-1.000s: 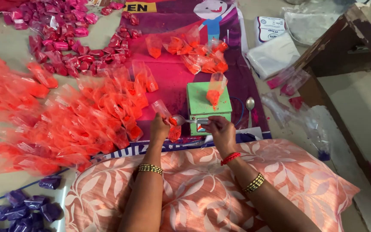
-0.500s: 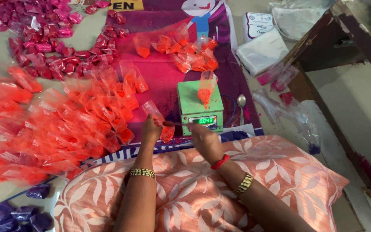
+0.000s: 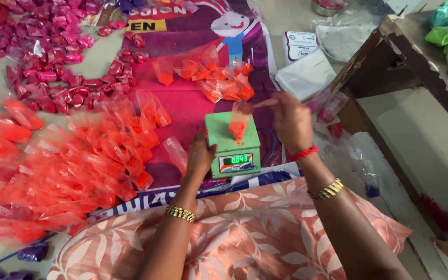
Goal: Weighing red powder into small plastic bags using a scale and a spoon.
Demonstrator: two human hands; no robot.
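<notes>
Two hands work over a small green scale (image 3: 233,147) on a printed mat (image 3: 182,109) on the floor. Our right hand (image 3: 292,123) is raised just right of the scale's top, fingers closed in a pinch grip on a spoon (image 3: 259,104), w/ the handle running left from the fingers. The spoon's bowl end sits at the open mouth of a clear bag (image 3: 238,122) that stands upright on the scale plate, orange powder in its bottom. So the bag is left of the right grip, apart from the fingers, met only by the spoon tip.

Our left hand (image 3: 199,155) rests at the scale's left edge, fingers curled loosely; we can't tell whether it touches the scale or grips anything. An empty-looking clear bag (image 3: 175,153) lies just left of it, near the thumb side.

The scale's display glows green at its front, facing us. A big pile of filled orange bags (image 3: 68,166) spreads left of the scale; a smaller cluster of orange bags (image 3: 219,80) lies beyond it, toward the top of the mat. Dark pink packets (image 3: 47,57) cover the far left. A floral pillow (image 3: 255,233) lies under both forearms. Bangles on each wrist, plus a red thread on the right.
</notes>
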